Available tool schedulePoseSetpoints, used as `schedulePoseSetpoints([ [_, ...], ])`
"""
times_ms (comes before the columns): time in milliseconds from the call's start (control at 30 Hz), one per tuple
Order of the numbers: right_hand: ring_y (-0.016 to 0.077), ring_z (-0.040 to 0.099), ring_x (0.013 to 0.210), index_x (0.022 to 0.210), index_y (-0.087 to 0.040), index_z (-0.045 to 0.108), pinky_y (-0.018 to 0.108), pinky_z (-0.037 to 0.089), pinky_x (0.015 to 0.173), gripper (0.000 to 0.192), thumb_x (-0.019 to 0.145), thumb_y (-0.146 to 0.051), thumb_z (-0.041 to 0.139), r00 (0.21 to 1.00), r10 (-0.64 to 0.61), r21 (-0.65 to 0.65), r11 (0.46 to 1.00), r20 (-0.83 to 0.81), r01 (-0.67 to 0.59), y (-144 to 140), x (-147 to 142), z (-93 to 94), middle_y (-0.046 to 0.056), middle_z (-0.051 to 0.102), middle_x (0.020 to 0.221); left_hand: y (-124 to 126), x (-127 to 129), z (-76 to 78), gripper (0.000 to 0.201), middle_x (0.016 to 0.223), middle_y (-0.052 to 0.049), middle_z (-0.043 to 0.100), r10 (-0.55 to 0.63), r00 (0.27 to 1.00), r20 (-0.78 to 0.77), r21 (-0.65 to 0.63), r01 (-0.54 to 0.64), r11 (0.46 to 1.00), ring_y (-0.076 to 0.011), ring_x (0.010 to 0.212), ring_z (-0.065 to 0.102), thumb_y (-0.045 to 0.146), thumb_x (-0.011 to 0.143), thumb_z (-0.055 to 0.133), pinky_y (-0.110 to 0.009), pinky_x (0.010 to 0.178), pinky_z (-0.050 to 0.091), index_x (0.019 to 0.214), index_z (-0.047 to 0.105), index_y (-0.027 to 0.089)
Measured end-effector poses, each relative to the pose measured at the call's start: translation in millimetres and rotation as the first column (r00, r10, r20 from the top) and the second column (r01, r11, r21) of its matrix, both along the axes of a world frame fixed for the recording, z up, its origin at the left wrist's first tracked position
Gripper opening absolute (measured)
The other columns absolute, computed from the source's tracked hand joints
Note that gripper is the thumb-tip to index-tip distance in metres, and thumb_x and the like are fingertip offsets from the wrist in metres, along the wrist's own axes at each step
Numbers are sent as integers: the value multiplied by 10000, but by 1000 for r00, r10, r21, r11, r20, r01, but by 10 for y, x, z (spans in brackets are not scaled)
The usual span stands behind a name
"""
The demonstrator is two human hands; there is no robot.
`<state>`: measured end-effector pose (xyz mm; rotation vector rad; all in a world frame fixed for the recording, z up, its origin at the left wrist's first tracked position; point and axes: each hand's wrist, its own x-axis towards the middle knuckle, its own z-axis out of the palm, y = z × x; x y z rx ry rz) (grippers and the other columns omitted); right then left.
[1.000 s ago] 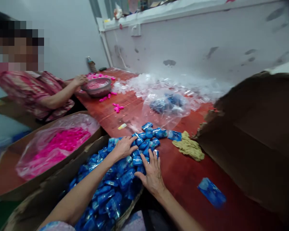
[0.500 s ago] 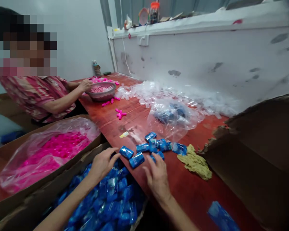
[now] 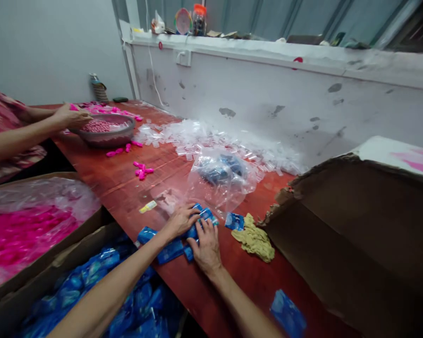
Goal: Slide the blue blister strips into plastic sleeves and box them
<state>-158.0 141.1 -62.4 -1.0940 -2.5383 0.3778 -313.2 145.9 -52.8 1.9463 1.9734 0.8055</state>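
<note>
While seemingly pressing, hands point(image 3: 193, 232) cover packets point(image 3: 169, 251).

Red-brown wooden table point(image 3: 102, 173) runs from lower centre to upper left. Scuffed white half-wall point(image 3: 268, 108) behind it, cluttered ledge point(image 3: 232, 44) on top, grey-green panels point(image 3: 268, 19) above. Plain pale wall point(image 3: 49, 47) upper left. Light dim, even.

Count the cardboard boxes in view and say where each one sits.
3. One box of pink pieces at far left, one box of blue packets beside it at the table's near edge, and one large torn box on the table at right. Others may lie out of frame.
</note>
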Motion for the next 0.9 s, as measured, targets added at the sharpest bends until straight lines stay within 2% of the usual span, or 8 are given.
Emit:
schedulePoseSetpoints([
  [167, 289, 272, 1282, 1301, -212, 414, 521, 186, 1056, 528, 844, -474, 452, 987, 151, -71, 985, -62, -155, -418, -63, 39, 92, 404, 1356, -609, -203, -37, 409, 1213, -100, 569, 73, 996, -56, -31, -75, 997, -225, 1136, 495, 428, 841, 388, -376, 981, 372, 1094, 617, 202],
  [300, 310, 239, 1295, 1316, -202, 386, 541, 180, 1051, 554, 849, -498, 425, 951, 295, -128, 944, -94, -305, -878, -182, 103, 115, 371, 1371, -1316, -363, -18, 476, 1256, -104, 535, 141, 983, -116, -104, -153, 983, -216, 1174, 464, 490, 832, 377, -362, 1002, 354, 1138, 587, 194],
  [433, 295, 221, 1307, 1300, -196, 398, 529, 207, 1047, 496, 862, -422, 447, 840, 523, -161, 825, -147, -542, -1291, -267, 175, 118, 361, 1373, -2155, -450, 53, 475, 1262, -102, 523, 301, 941, -157, -186, -327, 926, -211, 1133, 501, 498, 835, 362, -345, 974, 387, 1119, 594, 197],
  [533, 256, 248, 1303, 1277, -222, 426, 476, 262, 1045, 417, 879, -346, 431, 758, 618, -175, 739, -210, -651, -1456, -266, 160, 86, 394, 1353, -2587, -467, 99, 449, 1166, -103, 578, 523, 828, -199, -153, -554, 818, -215, 1037, 561, 482, 850, 326, -354, 918, 431, 957, 654, 195],
  [633, 263, 339, 1255, 1257, -199, 456, 465, 323, 1013, 400, 869, -293, 434, 863, 468, -235, 832, -189, -503, -1503, -208, 8, 116, 427, 1319, -2541, -482, 103, 410, 1077, -93, 613, 591, 788, -174, -87, -610, 787, -201, 1002, 567, 419, 871, 313, -352, 912, 429, 880, 653, 189],
  [733, 298, 394, 1218, 1286, -152, 428, 466, 377, 966, 458, 861, -322, 433, 959, 265, -326, 902, -103, -284, -1512, -123, -241, 167, 404, 1329, -2091, -574, 36, 385, 1120, -106, 601, 420, 894, -158, -146, -442, 885, -218, 1067, 523, 363, 878, 320, -378, 946, 389, 903, 656, 176],
  [800, 308, 418, 1202, 1322, -158, 382, 467, 398, 942, 506, 861, -363, 425, 984, 165, -413, 894, -63, -176, -1520, -77, -394, 167, 427, 1315, -1794, -677, -55, 352, 1030, -66, 646, 304, 945, -125, -217, -325, 921, -185, 974, 569, 372, 868, 356, -324, 896, 423, 892, 667, 208],
  [900, 278, 470, 1167, 1348, -145, 336, 436, 410, 939, 537, 874, -392, 385, 996, 44, -593, 801, -71, -78, -1527, -63, -531, 152, 517, 1239, -1666, -804, -220, 344, 950, -58, 668, 182, 980, -84, -323, -199, 925, -192, 901, 594, 427, 838, 411, -330, 852, 439, 894, 675, 215],
])
